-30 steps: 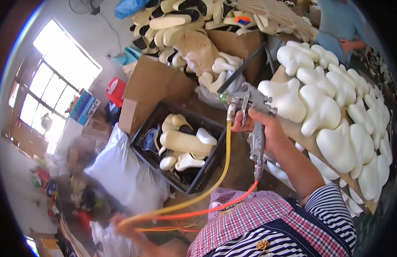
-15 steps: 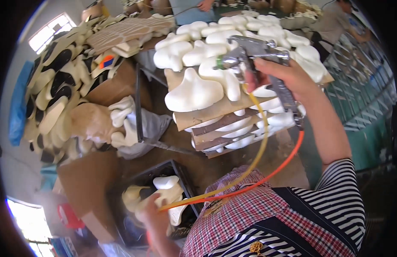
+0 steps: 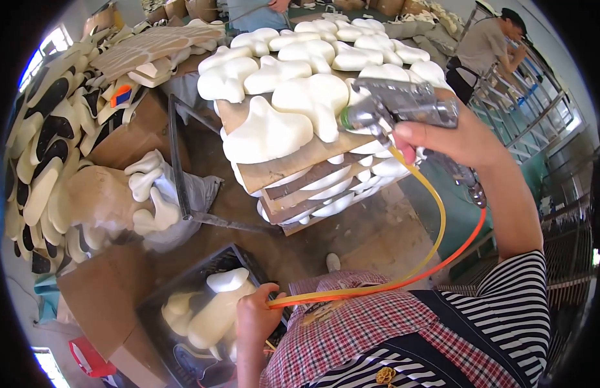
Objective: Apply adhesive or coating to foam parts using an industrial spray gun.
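Observation:
My right hand (image 3: 458,136) grips a metal spray gun (image 3: 397,107), its nozzle pointing left at a cream-white molded piece (image 3: 313,97) on the top board (image 3: 283,168) of a stack of boards loaded with such pieces. A yellow hose (image 3: 429,239) and an orange hose (image 3: 455,249) run from the gun down across my checked apron to my left hand (image 3: 254,320), which holds both hoses low beside a dark crate (image 3: 196,317) of cream pieces.
Cardboard boxes (image 3: 119,291) and piles of cream and black shoe-sole-like pieces (image 3: 41,168) fill the left. A metal frame (image 3: 180,168) stands beside the stack. Another person (image 3: 487,45) stands at the upper right near metal racks (image 3: 539,123).
The view has swung from the crate and window toward the stacked boards. My right hand with the spray gun is now closer to the front pieces; my left hand has gathered the hoses near the crate.

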Motion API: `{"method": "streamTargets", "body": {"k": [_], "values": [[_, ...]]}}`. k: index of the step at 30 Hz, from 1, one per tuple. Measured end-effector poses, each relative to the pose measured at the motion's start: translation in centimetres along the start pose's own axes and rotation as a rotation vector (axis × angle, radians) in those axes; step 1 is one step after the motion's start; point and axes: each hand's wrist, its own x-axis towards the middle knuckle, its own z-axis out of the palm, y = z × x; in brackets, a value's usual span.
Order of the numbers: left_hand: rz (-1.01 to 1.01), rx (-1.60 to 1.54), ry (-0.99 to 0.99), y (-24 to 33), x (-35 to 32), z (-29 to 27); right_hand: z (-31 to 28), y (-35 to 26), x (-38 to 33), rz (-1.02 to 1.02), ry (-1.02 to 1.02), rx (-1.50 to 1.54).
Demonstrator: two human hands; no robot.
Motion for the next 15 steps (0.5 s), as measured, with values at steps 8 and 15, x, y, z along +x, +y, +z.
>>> {"method": "streamTargets", "body": {"k": [8, 15], "values": [[0.045, -0.019, -0.001, -0.5, -0.6, 1.1, -0.5, -1.5, -1.3, -0.035, -0.008, -0.036], [0.067, -0.054, -0.051, -0.6, -1.5, 1.7, -0.8, -2.4, -4.4, 0.041, 0.059, -0.072]]}}
